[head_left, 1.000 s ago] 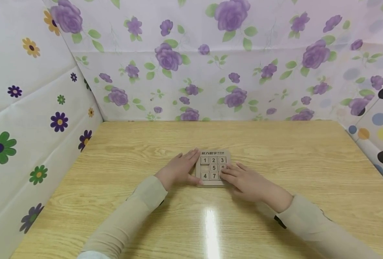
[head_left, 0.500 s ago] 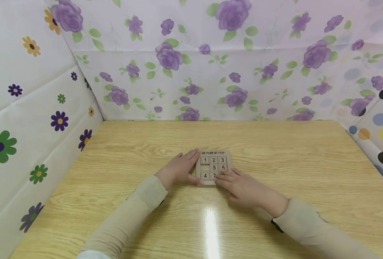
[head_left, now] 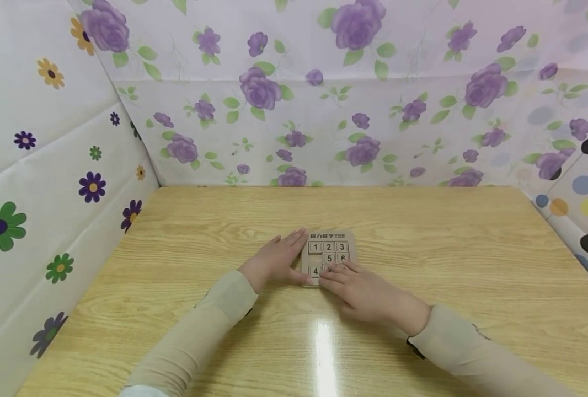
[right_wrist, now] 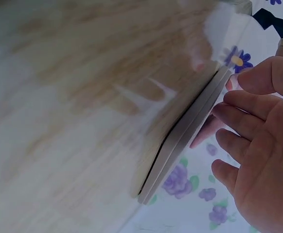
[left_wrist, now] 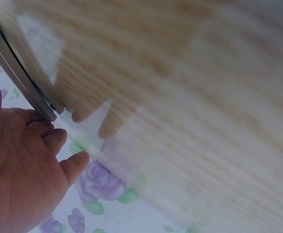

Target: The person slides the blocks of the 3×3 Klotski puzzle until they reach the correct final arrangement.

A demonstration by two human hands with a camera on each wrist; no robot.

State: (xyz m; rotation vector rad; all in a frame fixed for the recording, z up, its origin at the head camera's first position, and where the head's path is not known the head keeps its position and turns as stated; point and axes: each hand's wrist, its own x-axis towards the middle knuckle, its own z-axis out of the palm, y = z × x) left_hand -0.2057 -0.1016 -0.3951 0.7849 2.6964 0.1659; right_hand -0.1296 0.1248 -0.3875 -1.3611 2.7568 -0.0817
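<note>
A flat, light-coloured number slide puzzle (head_left: 351, 238) lies on the wooden table, with printed characters along its far edge. Its tiles 1, 2, 3, 5, 6 and 4 show, and the slot left of the 5 is vacant. My left hand (head_left: 276, 260) rests along the puzzle's left side, fingers extended, thumb at the near left corner. From the right, my right hand (head_left: 370, 292) reaches over the near row, fingertips by the 4 tile, covering the tiles there. In the right wrist view, the puzzle's edge (right_wrist: 180, 138) appears beyond the loosely bent fingers (right_wrist: 243, 121).
The glossy wooden table (head_left: 224, 215) reflects a bright streak of light (head_left: 325, 353) near its front. Behind it hangs a purple-flowered cloth (head_left: 294, 99); a flower-printed cloth (head_left: 51, 165) borders the left, a dotted one (head_left: 584, 204) the right.
My right hand has slid left and nearer across the puzzle, from the 6 tile to beside the 4, uncovering the 6 and covering the 7. My left hand has stayed put.
</note>
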